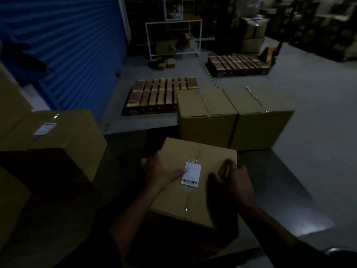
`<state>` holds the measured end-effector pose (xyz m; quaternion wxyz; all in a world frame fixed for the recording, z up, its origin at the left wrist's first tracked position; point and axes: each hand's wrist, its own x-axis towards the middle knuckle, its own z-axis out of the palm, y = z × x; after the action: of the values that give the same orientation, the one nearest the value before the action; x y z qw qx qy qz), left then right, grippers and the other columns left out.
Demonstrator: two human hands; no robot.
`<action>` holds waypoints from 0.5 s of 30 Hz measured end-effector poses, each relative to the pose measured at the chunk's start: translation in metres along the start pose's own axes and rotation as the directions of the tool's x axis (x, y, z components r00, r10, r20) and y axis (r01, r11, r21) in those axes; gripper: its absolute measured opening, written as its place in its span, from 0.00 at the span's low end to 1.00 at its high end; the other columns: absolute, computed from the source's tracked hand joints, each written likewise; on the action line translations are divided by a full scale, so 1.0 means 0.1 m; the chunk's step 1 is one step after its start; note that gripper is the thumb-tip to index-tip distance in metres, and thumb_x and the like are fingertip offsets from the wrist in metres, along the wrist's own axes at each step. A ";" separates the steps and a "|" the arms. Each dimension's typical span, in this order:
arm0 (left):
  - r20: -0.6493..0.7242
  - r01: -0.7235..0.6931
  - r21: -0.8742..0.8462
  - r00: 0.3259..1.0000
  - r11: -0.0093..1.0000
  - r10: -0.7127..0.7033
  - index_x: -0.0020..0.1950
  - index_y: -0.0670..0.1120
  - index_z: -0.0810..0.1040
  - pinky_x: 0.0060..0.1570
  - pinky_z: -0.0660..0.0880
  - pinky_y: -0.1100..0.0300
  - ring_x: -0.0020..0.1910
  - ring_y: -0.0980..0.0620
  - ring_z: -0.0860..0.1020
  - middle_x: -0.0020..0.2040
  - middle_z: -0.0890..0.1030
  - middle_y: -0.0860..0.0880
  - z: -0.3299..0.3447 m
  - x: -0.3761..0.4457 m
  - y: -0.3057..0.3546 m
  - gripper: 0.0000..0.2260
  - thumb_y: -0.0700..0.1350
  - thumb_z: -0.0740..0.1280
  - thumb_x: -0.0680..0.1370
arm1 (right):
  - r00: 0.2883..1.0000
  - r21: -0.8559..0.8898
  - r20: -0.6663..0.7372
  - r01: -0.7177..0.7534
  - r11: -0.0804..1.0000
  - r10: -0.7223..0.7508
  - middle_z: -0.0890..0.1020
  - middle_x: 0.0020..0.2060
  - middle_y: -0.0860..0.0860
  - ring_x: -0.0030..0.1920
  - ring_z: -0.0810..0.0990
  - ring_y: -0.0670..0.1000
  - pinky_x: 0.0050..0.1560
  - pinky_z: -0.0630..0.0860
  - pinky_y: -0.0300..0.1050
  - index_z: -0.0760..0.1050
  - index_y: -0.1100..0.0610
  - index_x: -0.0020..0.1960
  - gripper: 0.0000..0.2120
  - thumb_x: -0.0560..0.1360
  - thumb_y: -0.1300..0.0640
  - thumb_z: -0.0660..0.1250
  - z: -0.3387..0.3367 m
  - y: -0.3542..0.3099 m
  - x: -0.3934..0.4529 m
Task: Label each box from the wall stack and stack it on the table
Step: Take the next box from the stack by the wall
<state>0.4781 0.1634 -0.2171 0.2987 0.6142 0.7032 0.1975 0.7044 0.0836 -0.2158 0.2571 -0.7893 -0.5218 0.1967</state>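
The scene is dim. A cardboard box (177,190) sits directly in front of the person, its taped top seam facing up; what it rests on is in shadow and cannot be made out. A white label (191,173) with a barcode along its near edge lies on the box top, just right of the seam. The left hand (162,172) lies flat on the top of the box, fingers extended, with its fingertips touching the left edge of the label. The right hand (232,178) is at the right edge of the box, fingers curled over that edge and gripping it. The two hands are apart, one on either side of the label. To the left, a second box (63,132) carrying its own white label (45,128) sits among other cartons in a stack. Beyond the near box, two unlabelled boxes (233,117) stand side by side, touching each other. Farther back, two wooden pallets (160,95) lie on the grey floor, near a blue roller shutter (67,45) on the left.
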 end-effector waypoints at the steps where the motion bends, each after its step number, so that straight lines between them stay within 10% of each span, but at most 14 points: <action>1: 0.018 -0.031 0.003 0.999 1.000 0.031 0.84 0.53 0.57 0.75 0.65 0.44 0.79 0.43 0.58 0.81 0.63 0.48 0.07 0.04 0.11 0.57 0.70 0.81 0.62 | 0.999 -0.004 -0.016 -0.034 0.999 0.034 0.66 0.70 0.57 0.64 0.74 0.57 0.54 0.76 0.51 0.59 0.49 0.76 0.38 0.74 0.35 0.69 -0.03 0.11 -0.03; 10: 0.183 -0.266 0.021 0.949 0.964 0.258 0.84 0.59 0.59 0.70 0.69 0.47 0.72 0.43 0.68 0.77 0.62 0.47 0.24 0.49 0.70 0.57 0.65 0.85 0.60 | 0.993 -0.115 -0.106 -0.066 0.991 0.053 0.67 0.65 0.55 0.63 0.70 0.55 0.54 0.78 0.52 0.61 0.46 0.72 0.38 0.71 0.26 0.62 -0.16 0.39 -0.35; 15: 0.287 -0.411 0.024 0.876 0.911 0.387 0.83 0.62 0.59 0.71 0.71 0.43 0.71 0.42 0.70 0.76 0.64 0.46 0.26 0.84 0.87 0.56 0.65 0.84 0.60 | 0.995 -0.355 -0.055 0.061 0.933 -0.086 0.77 0.54 0.50 0.47 0.78 0.49 0.39 0.74 0.40 0.68 0.47 0.68 0.22 0.79 0.38 0.63 -0.34 0.20 -0.27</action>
<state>0.5542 0.2585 -0.1955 0.3202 0.7794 0.5207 0.1376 0.7283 0.0454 -0.2004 0.1364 -0.8088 -0.5686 0.0625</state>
